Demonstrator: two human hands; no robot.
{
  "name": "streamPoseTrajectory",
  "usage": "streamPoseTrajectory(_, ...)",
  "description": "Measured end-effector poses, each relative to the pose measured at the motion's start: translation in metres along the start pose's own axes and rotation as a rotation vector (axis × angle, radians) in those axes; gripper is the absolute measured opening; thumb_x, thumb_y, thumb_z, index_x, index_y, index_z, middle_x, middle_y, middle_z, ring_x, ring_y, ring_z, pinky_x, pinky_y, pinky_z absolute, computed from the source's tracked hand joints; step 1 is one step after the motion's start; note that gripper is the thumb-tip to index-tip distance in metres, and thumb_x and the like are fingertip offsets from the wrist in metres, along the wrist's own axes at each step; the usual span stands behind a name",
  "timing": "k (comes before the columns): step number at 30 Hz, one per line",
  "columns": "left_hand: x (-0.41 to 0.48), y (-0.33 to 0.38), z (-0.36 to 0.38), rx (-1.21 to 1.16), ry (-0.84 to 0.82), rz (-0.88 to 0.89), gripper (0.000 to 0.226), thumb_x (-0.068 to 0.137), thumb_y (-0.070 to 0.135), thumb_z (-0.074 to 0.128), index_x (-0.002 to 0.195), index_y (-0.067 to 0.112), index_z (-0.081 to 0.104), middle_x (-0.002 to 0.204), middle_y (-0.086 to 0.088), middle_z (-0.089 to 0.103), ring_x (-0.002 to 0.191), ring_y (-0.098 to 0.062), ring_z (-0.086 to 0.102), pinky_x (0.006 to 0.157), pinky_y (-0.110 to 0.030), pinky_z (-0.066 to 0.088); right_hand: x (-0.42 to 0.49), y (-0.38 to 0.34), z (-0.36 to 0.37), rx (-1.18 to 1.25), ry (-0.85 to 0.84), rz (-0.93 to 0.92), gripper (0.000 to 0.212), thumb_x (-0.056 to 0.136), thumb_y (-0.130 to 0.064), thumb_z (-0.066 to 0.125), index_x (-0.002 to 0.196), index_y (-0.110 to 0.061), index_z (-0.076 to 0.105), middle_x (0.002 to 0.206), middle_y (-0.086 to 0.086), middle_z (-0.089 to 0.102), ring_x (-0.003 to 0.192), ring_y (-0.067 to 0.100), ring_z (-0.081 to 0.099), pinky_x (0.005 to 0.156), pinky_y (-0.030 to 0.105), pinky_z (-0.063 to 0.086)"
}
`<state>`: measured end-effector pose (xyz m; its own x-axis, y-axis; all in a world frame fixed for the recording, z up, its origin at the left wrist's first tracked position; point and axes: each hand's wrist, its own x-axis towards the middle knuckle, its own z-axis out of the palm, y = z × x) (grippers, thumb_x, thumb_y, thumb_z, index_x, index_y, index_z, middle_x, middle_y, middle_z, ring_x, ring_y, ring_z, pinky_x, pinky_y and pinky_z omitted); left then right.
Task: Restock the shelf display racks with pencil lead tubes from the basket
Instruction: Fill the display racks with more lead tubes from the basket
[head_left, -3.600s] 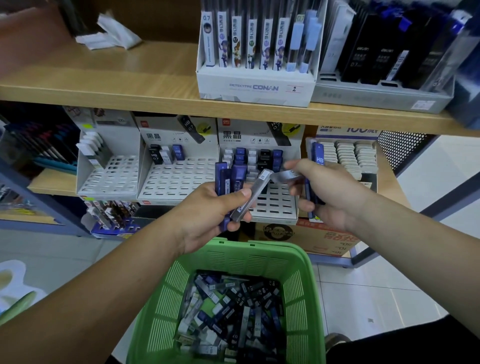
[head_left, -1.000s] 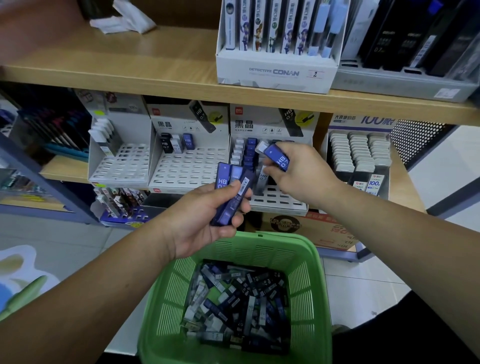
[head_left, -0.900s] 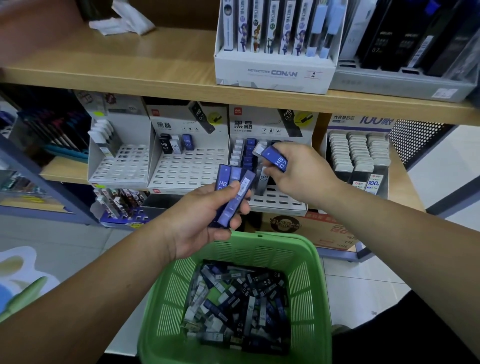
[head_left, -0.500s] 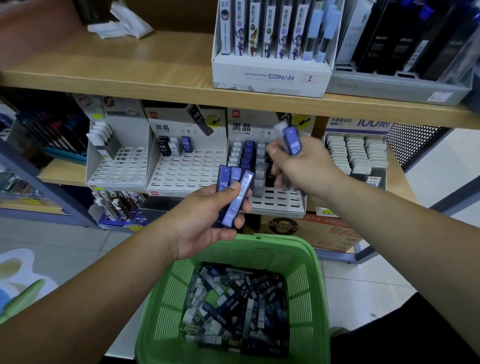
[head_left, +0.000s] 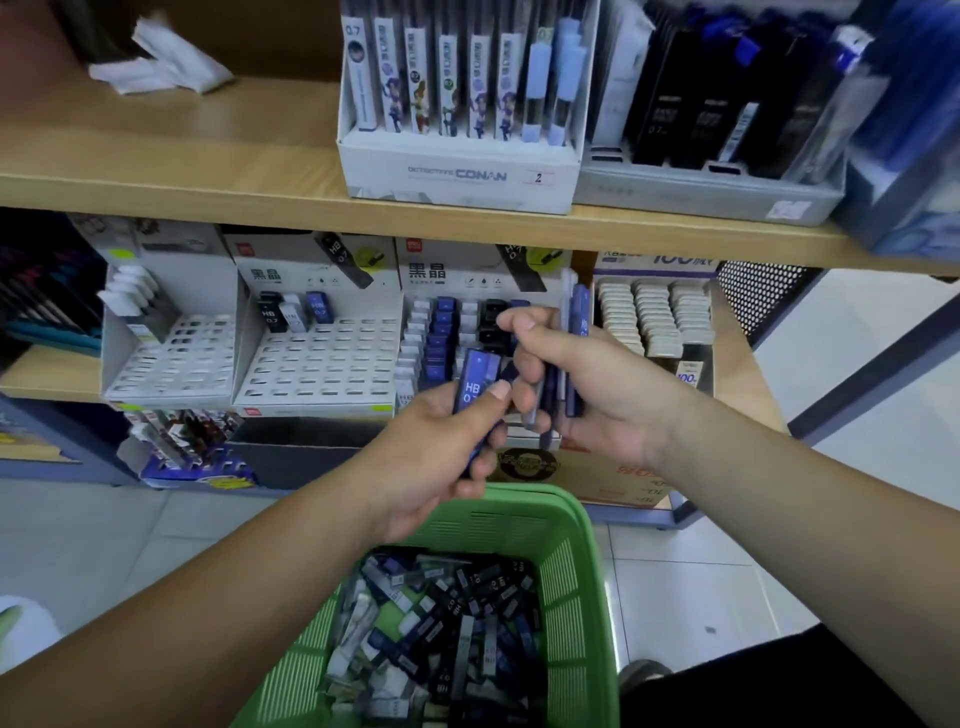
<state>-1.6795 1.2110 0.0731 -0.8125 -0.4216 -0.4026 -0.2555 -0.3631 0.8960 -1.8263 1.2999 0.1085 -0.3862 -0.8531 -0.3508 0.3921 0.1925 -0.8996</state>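
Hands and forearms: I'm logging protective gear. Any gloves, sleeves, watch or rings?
None. The left hand and right hand are ungloved, no rings showing; left forearm and right forearm are uncovered to the frame edge; neither wrist carries a watch or band.

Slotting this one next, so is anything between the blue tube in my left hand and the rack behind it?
Only your right hand, gripping several tubes, covers the right columns of the rack; its blue column lies open.

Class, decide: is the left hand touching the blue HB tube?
Touching. The head view shows the left hand gripping the blue HB tube, thumb across its front.
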Motion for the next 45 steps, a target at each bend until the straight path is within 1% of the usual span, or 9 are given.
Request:
streamPoseTrajectory(7, 0.011, -0.009, 0.029, -0.286, -0.028, -0.094, 0.021, 0.101, 0.031, 0.064, 0.112, 0.012, 0.066, 0.088, -0.005, 0.06, 0.056, -0.01, 0.042, 0.047, -0.023, 0.032, -0.003, -0.005, -0.021, 0.236, -0.022, -0.023, 0.012, 0.106, -0.026, 0.052, 0.108, -0.023, 0.064, 0.064, -0.003, 0.049, 0.054, 0.015, 0.053, 0.051, 0.028, 0.038)
streamPoseTrajectory(11, 0.014, -0.011, 0.041, -0.366, -0.058, -0.106, 0.027, 0.103, 0.025, 0.059, 0.123, 0.007, 0.064, 0.098, -0.018, 0.073, 0.058, -0.012, 0.048, 0.046, -0.021, 0.035, -0.002, -0.007, -0.029, 0.308, -0.009, -0.033, 0.011, 0.105, -0.026, 0.053, 0.107, -0.023, 0.064, 0.063, -0.004, 0.047, 0.052, 0.013, 0.047, 0.063, 0.032, 0.04)
streamPoseTrajectory(18, 0.018, -0.009, 0.049, -0.223, 0.001, -0.031, 0.03, 0.101, 0.031, 0.061, 0.119, 0.008, 0.066, 0.102, -0.016, 0.076, 0.06, -0.013, 0.053, 0.047, -0.022, 0.035, 0.006, -0.01, -0.038, 0.42, 0.236, -0.018, 0.011, 0.103, -0.029, 0.06, 0.108, -0.019, 0.061, 0.058, -0.004, 0.038, 0.046, 0.012, 0.033, 0.05, 0.027, 0.035)
streamPoseTrajectory(25, 0.02, 0.004, 0.029, -0.117, 0.013, 0.034, 0.041, 0.088, 0.046, 0.068, 0.105, 0.01, 0.057, 0.076, -0.009, 0.06, 0.049, -0.012, 0.04, 0.038, -0.021, 0.023, -0.003, -0.007, -0.04, -0.224, 0.123, -0.137, 0.015, 0.092, -0.02, 0.077, 0.103, -0.012, 0.071, 0.055, -0.002, 0.053, 0.046, 0.019, 0.035, 0.044, 0.029, 0.034)
streamPoseTrajectory(33, 0.025, 0.015, 0.008, -0.099, 0.107, 0.066, 0.023, 0.106, 0.027, 0.056, 0.113, 0.006, 0.061, 0.078, -0.017, 0.065, 0.048, -0.016, 0.043, 0.038, -0.023, 0.025, 0.005, -0.001, -0.046, -0.378, 0.265, -0.115, 0.009, 0.097, -0.021, 0.072, 0.101, -0.013, 0.071, 0.07, 0.003, 0.062, 0.042, 0.012, 0.044, 0.041, 0.025, 0.035)
streamPoseTrajectory(36, 0.026, 0.017, 0.006, -0.053, 0.143, 0.085, 0.02, 0.107, 0.022, 0.055, 0.111, 0.004, 0.06, 0.072, -0.014, 0.061, 0.046, -0.015, 0.04, 0.038, -0.022, 0.026, 0.01, 0.006, -0.043, -0.773, 0.352, -0.32, 0.012, 0.092, -0.027, 0.076, 0.101, -0.02, 0.073, 0.081, -0.011, 0.066, 0.066, -0.002, 0.062, 0.063, 0.021, 0.049)
streamPoseTrajectory(39, 0.029, 0.018, 0.005, -0.063, 0.191, 0.064, 0.014, 0.106, 0.018, 0.056, 0.106, 0.005, 0.058, 0.067, -0.011, 0.056, 0.044, -0.015, 0.034, 0.037, -0.021, 0.023, 0.014, 0.009, -0.039, -0.99, 0.226, -0.526, 0.023, 0.085, -0.028, 0.078, 0.104, -0.017, 0.073, 0.105, -0.006, 0.059, 0.095, 0.014, 0.063, 0.089, 0.039, 0.054)
streamPoseTrajectory(42, 0.029, 0.022, 0.004, -0.116, 0.171, 0.033, 0.014, 0.105, 0.017, 0.055, 0.098, 0.006, 0.062, 0.067, -0.009, 0.052, 0.044, -0.013, 0.032, 0.036, -0.02, 0.02, 0.012, 0.011, -0.032, -1.037, 0.023, -0.582, 0.021, 0.081, -0.022, 0.08, 0.089, -0.033, 0.063, 0.094, -0.014, 0.054, 0.086, 0.014, 0.06, 0.08, 0.044, 0.053)
streamPoseTrajectory(45, 0.028, 0.024, 0.004, -0.191, 0.131, 0.015, 0.026, 0.107, 0.026, 0.054, 0.111, 0.003, 0.065, 0.068, -0.009, 0.054, 0.045, -0.013, 0.033, 0.037, -0.021, 0.017, 0.014, 0.013, -0.033, -1.179, 0.107, -0.667, 0.017, 0.088, -0.022, 0.077, 0.094, -0.033, 0.065, 0.085, -0.015, 0.052, 0.078, 0.009, 0.053, 0.07, 0.042, 0.051)
